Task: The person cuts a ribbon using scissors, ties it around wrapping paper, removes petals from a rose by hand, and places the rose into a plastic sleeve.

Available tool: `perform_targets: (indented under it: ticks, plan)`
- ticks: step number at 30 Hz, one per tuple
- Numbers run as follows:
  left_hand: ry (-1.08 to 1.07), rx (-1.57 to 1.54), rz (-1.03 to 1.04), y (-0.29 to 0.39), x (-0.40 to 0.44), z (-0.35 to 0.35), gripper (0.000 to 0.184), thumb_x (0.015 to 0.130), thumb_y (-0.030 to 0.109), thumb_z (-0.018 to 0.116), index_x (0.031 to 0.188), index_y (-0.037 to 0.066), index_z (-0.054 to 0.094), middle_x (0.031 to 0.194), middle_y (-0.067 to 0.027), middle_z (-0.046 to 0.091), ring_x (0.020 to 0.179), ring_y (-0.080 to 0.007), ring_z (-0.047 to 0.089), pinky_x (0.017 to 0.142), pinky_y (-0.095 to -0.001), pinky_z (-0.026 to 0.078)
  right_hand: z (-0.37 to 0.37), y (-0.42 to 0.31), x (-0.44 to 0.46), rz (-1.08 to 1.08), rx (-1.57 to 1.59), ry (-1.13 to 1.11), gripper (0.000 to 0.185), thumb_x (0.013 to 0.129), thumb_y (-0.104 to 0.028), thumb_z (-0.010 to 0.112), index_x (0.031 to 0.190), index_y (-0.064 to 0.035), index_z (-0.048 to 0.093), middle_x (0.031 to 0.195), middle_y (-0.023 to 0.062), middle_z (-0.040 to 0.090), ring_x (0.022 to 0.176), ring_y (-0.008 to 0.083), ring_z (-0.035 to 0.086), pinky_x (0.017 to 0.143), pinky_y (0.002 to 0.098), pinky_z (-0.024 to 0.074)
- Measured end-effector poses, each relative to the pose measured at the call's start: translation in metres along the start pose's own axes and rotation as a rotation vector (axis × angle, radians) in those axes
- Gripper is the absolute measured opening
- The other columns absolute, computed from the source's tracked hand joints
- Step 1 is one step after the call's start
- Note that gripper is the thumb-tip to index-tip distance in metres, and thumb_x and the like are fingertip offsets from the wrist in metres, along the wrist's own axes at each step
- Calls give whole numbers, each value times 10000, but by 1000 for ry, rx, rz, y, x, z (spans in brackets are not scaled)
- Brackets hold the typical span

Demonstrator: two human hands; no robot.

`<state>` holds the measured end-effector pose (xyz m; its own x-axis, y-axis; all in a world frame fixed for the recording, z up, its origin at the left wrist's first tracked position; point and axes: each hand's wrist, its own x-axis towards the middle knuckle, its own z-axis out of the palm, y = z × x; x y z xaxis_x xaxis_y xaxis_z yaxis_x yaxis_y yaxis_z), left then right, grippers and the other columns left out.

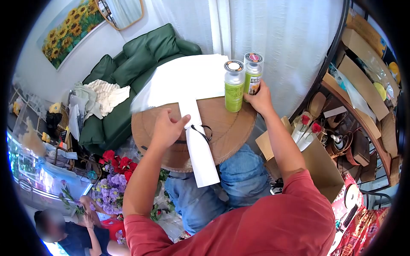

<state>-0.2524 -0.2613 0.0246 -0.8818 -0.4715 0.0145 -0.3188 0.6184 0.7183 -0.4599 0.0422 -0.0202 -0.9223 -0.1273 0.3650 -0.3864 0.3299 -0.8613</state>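
Observation:
My right hand (259, 100) grips the lower part of a spray can (253, 73) with a clear cap and a dark red disc on top. A second spray can (234, 87), green with a white disc on its cap, stands upright beside it on the round wooden table (226, 132). White wrapping paper (188, 83) fans out at the table's far side and narrows to a stem that hangs over the near edge. A thin black ribbon (207, 133) lies at this stem. My left hand (168, 129) is open at the stem's left, thumb tip over the paper.
A green sofa (145, 59) stands behind the table at left. Red roses (117, 163) and purple flowers (110, 187) are on the left floor side, near a seated person (81, 234). At right are a cardboard box (320, 170) and a loaded shelf (354, 98).

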Motion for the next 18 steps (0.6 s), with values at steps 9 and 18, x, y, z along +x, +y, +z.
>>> perform_targets:
  ticks: [9,18]
  plan:
    - [-220,-437,-159,9,-4,9,864,844,230,765,1506,-104,320,1092,-192,658,874,-270,701,778,-385,615,16,-67,-139,-24,150,-95,343,863,-99,741,1168,26,644,981,106,720,847,188,691,750,331,567]
    - [-274,-877,-240,-17,-21,13,788,912,147,713,1540,-50,279,1206,-193,640,969,-206,680,819,-334,581,85,-97,-129,161,303,-531,496,889,-85,775,1328,64,598,1031,144,748,900,151,693,824,300,571]
